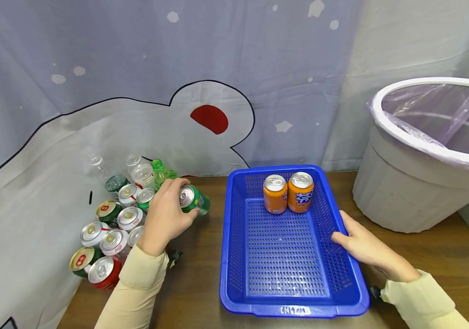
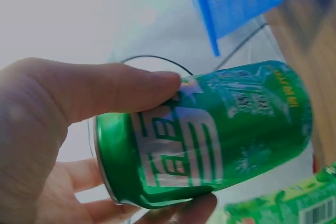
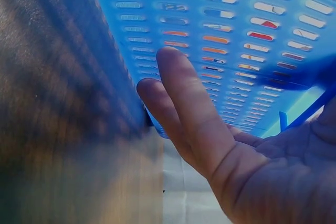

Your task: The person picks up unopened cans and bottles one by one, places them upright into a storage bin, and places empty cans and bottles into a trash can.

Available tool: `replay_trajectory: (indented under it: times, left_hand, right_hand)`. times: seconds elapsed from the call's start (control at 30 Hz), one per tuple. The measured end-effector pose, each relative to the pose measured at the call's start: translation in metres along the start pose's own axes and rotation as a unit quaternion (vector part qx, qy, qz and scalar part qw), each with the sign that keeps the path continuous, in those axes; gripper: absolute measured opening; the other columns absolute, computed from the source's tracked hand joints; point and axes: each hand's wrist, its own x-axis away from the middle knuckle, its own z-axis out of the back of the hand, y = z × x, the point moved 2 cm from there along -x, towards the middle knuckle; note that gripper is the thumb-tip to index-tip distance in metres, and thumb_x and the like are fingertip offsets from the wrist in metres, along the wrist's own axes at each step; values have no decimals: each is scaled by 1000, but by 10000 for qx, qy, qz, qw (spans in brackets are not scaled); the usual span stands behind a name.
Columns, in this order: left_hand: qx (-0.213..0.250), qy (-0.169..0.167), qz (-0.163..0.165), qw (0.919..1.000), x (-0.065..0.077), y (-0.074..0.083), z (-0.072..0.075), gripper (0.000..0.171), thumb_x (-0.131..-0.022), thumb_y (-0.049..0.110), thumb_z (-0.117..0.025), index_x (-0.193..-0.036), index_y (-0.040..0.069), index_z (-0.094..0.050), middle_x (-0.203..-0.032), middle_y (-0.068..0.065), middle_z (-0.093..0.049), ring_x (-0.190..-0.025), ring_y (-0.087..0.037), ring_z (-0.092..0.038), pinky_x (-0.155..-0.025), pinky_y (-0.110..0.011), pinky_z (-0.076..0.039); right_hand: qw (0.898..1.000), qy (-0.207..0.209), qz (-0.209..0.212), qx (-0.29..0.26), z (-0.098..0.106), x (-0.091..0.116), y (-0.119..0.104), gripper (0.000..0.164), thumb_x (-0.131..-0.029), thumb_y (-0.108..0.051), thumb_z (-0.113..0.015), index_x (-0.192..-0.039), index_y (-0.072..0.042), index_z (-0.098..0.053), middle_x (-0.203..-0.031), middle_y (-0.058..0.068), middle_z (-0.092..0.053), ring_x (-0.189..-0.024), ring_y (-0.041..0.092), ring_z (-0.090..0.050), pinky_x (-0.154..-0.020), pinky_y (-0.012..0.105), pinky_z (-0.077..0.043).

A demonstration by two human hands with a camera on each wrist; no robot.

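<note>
My left hand (image 1: 167, 211) grips a green soda can (image 1: 193, 199) by its sides, thumb on one side and fingers on the other. In the left wrist view that green can (image 2: 210, 135) shows large white lettering and looks raised off the table. My right hand (image 1: 361, 242) holds the right rim of a blue plastic basket (image 1: 228, 237), its thumb over the rim. From the right wrist view, its fingers (image 3: 191, 98) lie along the slotted outer wall (image 3: 220, 11). Two orange cans (image 1: 275, 196) (image 1: 300, 194) stand upright at the basket's far end.
Left of the basket stand several cans, among them a red can (image 1: 103, 272) and a green-gold can (image 1: 83, 260). Clear bottles (image 1: 140, 172) and a green bottle (image 1: 162, 172) stand behind them. A grey bin (image 1: 407, 183) with a plastic liner is at the right. A printed curtain hangs behind.
</note>
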Motion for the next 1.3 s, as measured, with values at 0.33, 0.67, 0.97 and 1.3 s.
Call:
replay_trajectory:
  times: [0.33, 0.67, 0.97, 1.3]
  left_hand:
    - [448, 815, -620, 9937, -13, 35, 5, 63, -68, 20, -91, -125, 12, -66, -118, -9, -65, -102, -30, -68, -88, -50, -57]
    - [816, 845, -976, 9883, -28, 67, -1, 63, -69, 17, -90, -127, 12, -65, -116, -7, -64, -100, -25, -68, -85, -46, -59]
    - [752, 411, -1315, 9876, -36, 79, -22, 65, -71, 17, -92, -130, 10, -64, -117, -8, -63, -101, -23, -68, -85, -42, -60]
    - [697, -84, -1459, 9868, -40, 78, -50, 63, -72, 20, -90, -129, 13, -64, -118, -6, -63, -97, -21, -68, -85, -40, -60]
  right_hand:
    - [9999, -47, -83, -106, 0, 1, -1, 59, -99, -2, -48, -151, 12, -23, -132, 38, -55, -94, 29, -72, -71, 39, -64]
    - [9997, -50, -158, -168, -1, 1, -1, 61, -100, -2, -48, -153, 11, -21, -133, 39, -54, -94, 29, -72, -72, 39, -64]
    - [9999, -33, -103, -124, -2, 0, -1, 60, -99, -2, -48, -152, 11, -22, -133, 38, -54, -95, 29, -72, -73, 38, -63]
    - [10000, -15, -44, -79, 0, 0, -1, 60, -99, -2, -49, -151, 12, -23, -134, 38, -53, -96, 29, -71, -73, 38, -63]
